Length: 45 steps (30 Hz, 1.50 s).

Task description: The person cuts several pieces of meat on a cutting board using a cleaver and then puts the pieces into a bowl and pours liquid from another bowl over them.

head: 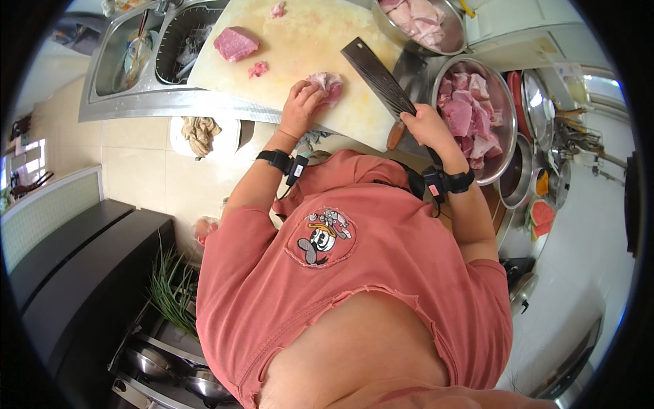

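Fingers of my left hand (301, 110) rest on a piece of raw meat (332, 89) with pale fat, near the front edge of a light cutting board (296, 46). My right hand (426, 128) grips the handle of a wide, dark cleaver (378, 76), whose blade slants over the board's right side. A larger block of raw meat (236, 44) lies farther left, with small scraps (258, 69) near it and another scrap (278, 9) towards the back. To the right, a steel bowl (503, 158) holds cut meat chunks (470, 117).
Behind that bowl stands another steel bowl (457, 46) of pale meat pieces. A double sink (115, 76) with a draining basket adjoins the board's left. A wooden-handled tool (395, 136) lies by the board's right corner. Pans and watermelon slices (541, 217) sit farther right.
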### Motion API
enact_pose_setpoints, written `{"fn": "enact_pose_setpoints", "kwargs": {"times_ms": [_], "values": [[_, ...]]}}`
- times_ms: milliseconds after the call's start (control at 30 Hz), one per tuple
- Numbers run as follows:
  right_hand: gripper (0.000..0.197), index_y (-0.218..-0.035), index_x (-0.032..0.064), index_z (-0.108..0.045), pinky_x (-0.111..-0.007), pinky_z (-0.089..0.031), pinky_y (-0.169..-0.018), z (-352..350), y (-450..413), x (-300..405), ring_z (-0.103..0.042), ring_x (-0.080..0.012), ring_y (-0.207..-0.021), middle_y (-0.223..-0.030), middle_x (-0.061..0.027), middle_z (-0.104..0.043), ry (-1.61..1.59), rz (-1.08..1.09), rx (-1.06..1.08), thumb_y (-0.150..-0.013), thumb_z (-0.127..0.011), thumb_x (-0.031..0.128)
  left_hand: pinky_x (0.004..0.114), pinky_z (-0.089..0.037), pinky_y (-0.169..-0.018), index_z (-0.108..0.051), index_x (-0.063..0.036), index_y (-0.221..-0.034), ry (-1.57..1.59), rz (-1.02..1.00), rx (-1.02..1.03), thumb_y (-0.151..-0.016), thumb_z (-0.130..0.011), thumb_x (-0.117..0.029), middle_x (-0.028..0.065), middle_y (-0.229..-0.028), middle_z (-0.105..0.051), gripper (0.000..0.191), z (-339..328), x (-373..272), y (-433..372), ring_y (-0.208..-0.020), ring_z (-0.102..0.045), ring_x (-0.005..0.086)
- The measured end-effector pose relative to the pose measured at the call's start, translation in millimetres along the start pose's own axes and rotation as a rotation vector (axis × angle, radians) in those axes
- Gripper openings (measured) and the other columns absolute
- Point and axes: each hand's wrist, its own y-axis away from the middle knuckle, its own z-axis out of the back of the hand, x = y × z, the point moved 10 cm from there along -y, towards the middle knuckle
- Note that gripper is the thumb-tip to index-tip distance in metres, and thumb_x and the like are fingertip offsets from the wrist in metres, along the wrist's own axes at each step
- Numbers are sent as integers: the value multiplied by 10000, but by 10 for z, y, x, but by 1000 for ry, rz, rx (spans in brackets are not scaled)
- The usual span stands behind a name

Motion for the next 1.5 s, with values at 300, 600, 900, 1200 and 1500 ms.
{"fn": "enact_pose_setpoints", "kwargs": {"times_ms": [300, 600, 900, 1200, 1500], "values": [[134, -804, 24, -589, -463, -495, -642, -282, 56, 738, -611, -382, -679, -719, -184, -632, 627, 409, -146, -793, -495, 119, 389, -438, -886, -582, -87, -1033, 11, 91, -103, -676, -731, -138, 81, -1058, -563, 391, -147, 80, 123, -1008, -507, 299], [154, -874, -7, -570, -464, -509, -615, -329, 129, 755, -635, -378, -695, -699, -218, -624, 850, 385, -146, -792, -495, 100, 466, -384, -911, -523, -38, -1123, -20, 134, -83, -685, -736, -156, 163, -1150, -502, 502, -219, 167, 188, -1096, -429, 381], [136, -812, -13, -588, -450, -512, -609, -493, -133, 926, -640, -371, -699, -708, -215, -628, 855, 384, -64, -783, -491, 78, 439, -393, -934, -529, -11, -1144, -77, 172, -91, -722, -724, -231, 159, -1134, -539, 515, -188, 172, 95, -1084, -483, 359], [152, -740, 18, -640, -427, -522, -620, -754, -397, 1270, -653, -334, -699, -738, -179, -647, 887, 507, -91, -769, -514, 98, 478, -382, -954, -518, -13, -1135, -6, 172, -45, -684, -752, -192, 180, -1127, -540, 539, -254, 246, 122, -1077, -497, 381], [148, -751, 57, -669, -421, -530, -626, -849, -726, 1394, -659, -338, -710, -752, -176, -654, 956, 584, -143, -760, -540, 131, 442, -394, -940, -554, -65, -970, 16, 151, -34, -619, -739, -158, 135, -1014, -553, 407, -207, 217, 80, -1039, -501, 346]]}}
